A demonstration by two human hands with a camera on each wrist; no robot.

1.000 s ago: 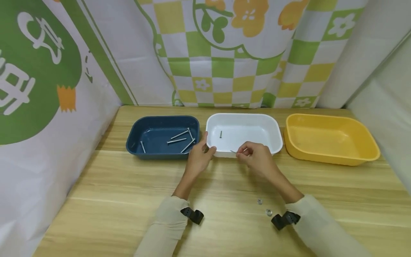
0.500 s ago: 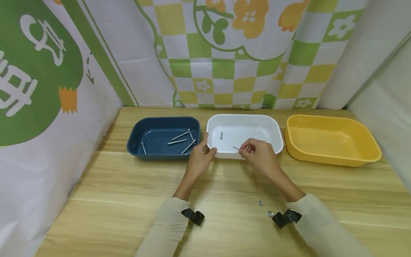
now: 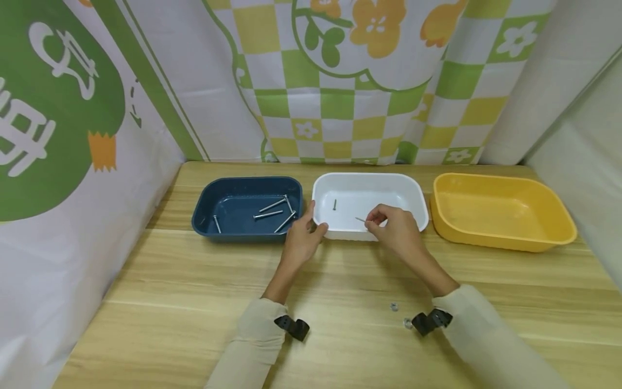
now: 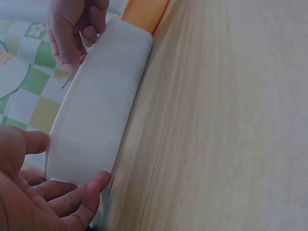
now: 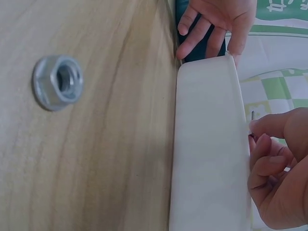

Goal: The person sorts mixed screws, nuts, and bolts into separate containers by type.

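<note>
My left hand (image 3: 302, 240) grips the near left corner of a white plastic bin (image 3: 342, 235), thumb and fingers on either side of that corner. Over the bin's front rim, my right hand (image 3: 396, 229) pinches a small screw (image 3: 360, 219) between thumb and fingertips. Its threaded shank (image 4: 67, 81) sticks out past the fingertips in the left wrist view. Another small screw (image 3: 335, 205) lies on the bin's floor, toward the left.
Left of the white bin stands a navy bin (image 3: 243, 237) holding several long bolts (image 3: 268, 214). To the right is a yellow bin (image 3: 486, 240). Two nuts lie on the wooden table near the right wrist, one a flanged nut (image 5: 57, 82). A patterned cloth (image 3: 337, 102) hangs behind.
My right hand has shifted slightly right and farther over the white bin, carrying the small screw. My left hand has stayed at the bin's corner.
</note>
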